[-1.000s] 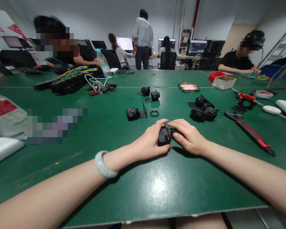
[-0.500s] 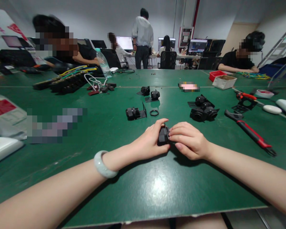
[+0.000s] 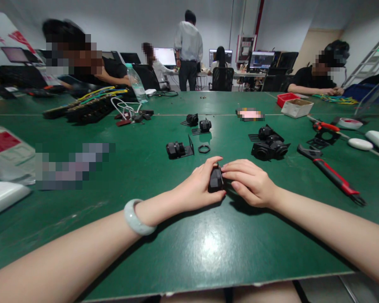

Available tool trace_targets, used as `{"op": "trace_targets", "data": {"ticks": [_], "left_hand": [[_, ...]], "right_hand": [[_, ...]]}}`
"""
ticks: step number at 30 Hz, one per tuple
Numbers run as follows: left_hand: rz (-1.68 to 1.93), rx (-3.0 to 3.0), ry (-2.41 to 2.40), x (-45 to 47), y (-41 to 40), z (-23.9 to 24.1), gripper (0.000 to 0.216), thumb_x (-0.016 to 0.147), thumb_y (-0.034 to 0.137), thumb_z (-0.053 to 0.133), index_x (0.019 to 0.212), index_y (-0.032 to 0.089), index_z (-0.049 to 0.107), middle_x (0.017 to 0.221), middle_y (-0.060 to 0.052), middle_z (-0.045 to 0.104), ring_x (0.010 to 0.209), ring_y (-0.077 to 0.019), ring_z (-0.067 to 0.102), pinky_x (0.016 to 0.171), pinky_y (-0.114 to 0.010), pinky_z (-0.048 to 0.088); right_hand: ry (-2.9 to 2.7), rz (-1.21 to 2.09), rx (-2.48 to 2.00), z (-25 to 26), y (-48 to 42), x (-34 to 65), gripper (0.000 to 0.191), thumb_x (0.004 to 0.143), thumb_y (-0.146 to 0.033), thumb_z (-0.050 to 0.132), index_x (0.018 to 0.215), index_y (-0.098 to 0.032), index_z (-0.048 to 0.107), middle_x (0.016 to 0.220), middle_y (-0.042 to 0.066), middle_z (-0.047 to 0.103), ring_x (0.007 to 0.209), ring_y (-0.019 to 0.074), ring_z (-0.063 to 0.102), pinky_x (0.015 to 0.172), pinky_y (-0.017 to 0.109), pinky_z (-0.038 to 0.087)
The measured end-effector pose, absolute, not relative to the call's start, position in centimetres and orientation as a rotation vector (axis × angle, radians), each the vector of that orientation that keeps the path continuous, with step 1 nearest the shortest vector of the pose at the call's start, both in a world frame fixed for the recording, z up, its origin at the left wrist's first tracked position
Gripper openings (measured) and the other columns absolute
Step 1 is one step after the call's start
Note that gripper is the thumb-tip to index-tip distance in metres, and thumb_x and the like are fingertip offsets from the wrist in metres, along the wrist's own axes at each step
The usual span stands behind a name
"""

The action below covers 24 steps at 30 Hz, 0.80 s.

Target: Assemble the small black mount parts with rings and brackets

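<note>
My left hand [image 3: 199, 185] is wrapped around a small black plastic part [image 3: 215, 180] that rests on the green table [image 3: 164, 248]. My right hand [image 3: 249, 182] grips the same part from the right, its fingers curled against the part's side. Both forearms lie on the table, and a pale bangle [image 3: 136, 218] sits on my left wrist. Just beyond my hands lie a loose black ring [image 3: 204, 148] and a black connector on a bracket [image 3: 178, 150].
More black connectors [image 3: 269, 145] sit to the right, two smaller ones [image 3: 199, 123] farther back. A red-handled wrench [image 3: 330, 174] lies at right. Cables and terminal strips [image 3: 91, 105] and a water bottle [image 3: 136, 84] are at back left. Several people sit around the table.
My right hand curled its fingers in and closed tighter on the black part. The left hand stayed put.
</note>
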State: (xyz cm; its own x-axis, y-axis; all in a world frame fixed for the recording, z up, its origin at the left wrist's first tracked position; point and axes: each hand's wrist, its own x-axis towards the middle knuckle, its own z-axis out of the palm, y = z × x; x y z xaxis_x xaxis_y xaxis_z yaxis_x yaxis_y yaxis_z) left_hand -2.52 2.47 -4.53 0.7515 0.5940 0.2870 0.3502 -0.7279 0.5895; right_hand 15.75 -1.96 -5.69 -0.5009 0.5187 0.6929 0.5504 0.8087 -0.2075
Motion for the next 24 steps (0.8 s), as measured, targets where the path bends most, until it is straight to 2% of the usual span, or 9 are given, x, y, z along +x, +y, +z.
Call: {"op": "trace_targets", "data": {"ticks": [10,19,24], "left_hand": [[0.617,2.470,0.713,-2.48,2.35,-4.33,0.066,0.063,0.024,0.056,0.119,0.017,0.022,0.113,-0.010,0.043,0.107,-0.0231,0.041,0.090,-0.037,0.034],[0.644,2.476,0.682,-2.49,2.51,-4.49,0.066,0.063,0.024,0.056,0.119,0.016,0.022,0.115,-0.011,0.042,0.106,-0.0229,0.042,0.090,-0.037,0.034],[0.648,2.472,0.680,-2.49,2.50,-4.46,0.067,0.063,0.023,0.056,0.120,0.017,0.022,0.113,-0.011,0.042,0.105,-0.0228,0.043,0.089,-0.038,0.035]], "right_hand": [[-2.195,0.090,-0.922,-5.62,-1.56,15.64,0.028,0.081,-0.025,0.038,0.104,-0.013,0.050,0.101,0.009,0.056,0.099,0.0184,0.048,0.086,0.038,0.038],[-2.229,0.074,-1.032,-6.17,-0.97,15.59,0.033,0.082,-0.029,0.038,0.110,-0.013,0.047,0.112,0.009,0.051,0.107,0.0190,0.041,0.093,0.040,0.032],[-2.192,0.072,-1.035,-6.09,-1.15,15.54,0.035,0.082,-0.029,0.037,0.112,-0.014,0.044,0.115,0.010,0.049,0.108,0.0195,0.040,0.092,0.040,0.033]]}}
